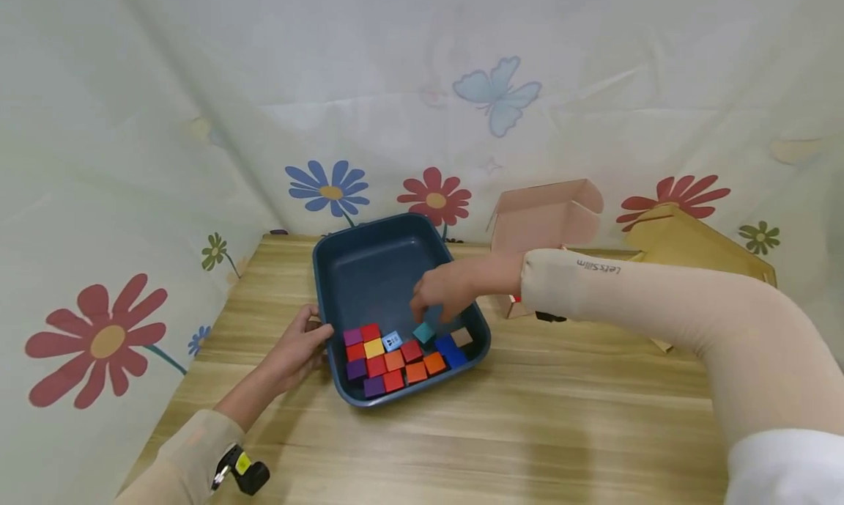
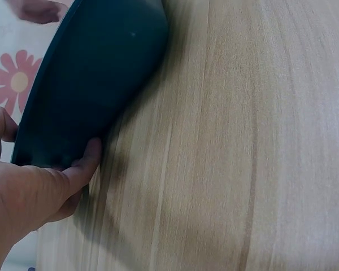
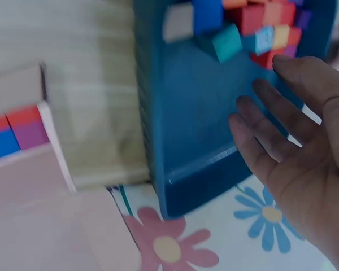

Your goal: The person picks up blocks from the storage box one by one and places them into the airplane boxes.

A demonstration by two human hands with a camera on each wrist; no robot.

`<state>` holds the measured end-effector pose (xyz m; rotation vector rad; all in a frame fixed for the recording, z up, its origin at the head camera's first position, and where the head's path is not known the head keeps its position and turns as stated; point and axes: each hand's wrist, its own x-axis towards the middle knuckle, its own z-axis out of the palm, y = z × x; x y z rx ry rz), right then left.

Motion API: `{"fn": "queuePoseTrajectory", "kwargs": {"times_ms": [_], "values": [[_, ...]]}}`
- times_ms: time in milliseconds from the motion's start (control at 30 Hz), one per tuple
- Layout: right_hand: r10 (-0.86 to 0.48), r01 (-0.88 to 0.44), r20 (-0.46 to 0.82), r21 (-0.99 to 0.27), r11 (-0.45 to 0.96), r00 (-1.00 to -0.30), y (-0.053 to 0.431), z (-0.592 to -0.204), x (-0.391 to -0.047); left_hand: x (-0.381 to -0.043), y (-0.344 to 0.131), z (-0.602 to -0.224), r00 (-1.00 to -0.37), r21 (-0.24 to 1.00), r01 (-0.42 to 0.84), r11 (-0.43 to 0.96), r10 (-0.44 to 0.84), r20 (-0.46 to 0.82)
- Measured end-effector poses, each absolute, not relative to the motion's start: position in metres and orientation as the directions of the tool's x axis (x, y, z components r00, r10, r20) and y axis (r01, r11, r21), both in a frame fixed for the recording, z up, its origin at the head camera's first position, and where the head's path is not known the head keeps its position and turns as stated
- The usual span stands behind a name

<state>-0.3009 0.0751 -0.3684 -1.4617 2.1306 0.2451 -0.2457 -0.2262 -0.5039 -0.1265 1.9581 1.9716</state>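
A dark blue tray [image 1: 376,278] sits on the table, with several coloured cube blocks [image 1: 393,360] packed toward its near side. My left hand [image 1: 295,351] grips the tray's left wall; in the left wrist view its fingers [image 2: 90,158] press the outside and the thumb is at the rim. Over the tray's right half hovers my right hand [image 1: 448,289], palm down and fingers loosely spread. Nothing is in it, as the right wrist view shows. Closest below it lies a teal block [image 1: 424,334], turned askew from its neighbours. A light blue block [image 1: 392,341] with a printed face lies left of it.
To the right, behind my right forearm, stands a pink cardboard box [image 1: 543,215] with its lid raised. Red, blue and purple blocks [image 3: 17,135] show inside it in the right wrist view. A yellow cardboard box [image 1: 692,241] stands farther right. A flowered curtain [image 1: 389,109] hangs behind the table.
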Motion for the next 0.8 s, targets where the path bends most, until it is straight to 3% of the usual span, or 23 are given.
{"fn": "queuePoseTrajectory", "kwargs": {"times_ms": [167,367,800], "values": [[-0.805,-0.906,-0.530,-0.146,0.397,-0.268,0.059,-0.368,-0.315,-0.245,-0.229,-0.504,-0.934,0.949,-0.312,0.031,0.171,-0.313],[-0.772,-0.912,-0.587,-0.134,0.387,-0.241,0.046,-0.398,-0.316,-0.247,-0.229,-0.504,-0.925,0.942,-0.334,0.042,0.177,-0.336],[-0.705,-0.838,-0.613,-0.122,0.532,-0.357,0.036,-0.438,-0.303,-0.248,-0.228,-0.506,-0.928,0.947,-0.321,0.011,0.196,-0.317]]}}
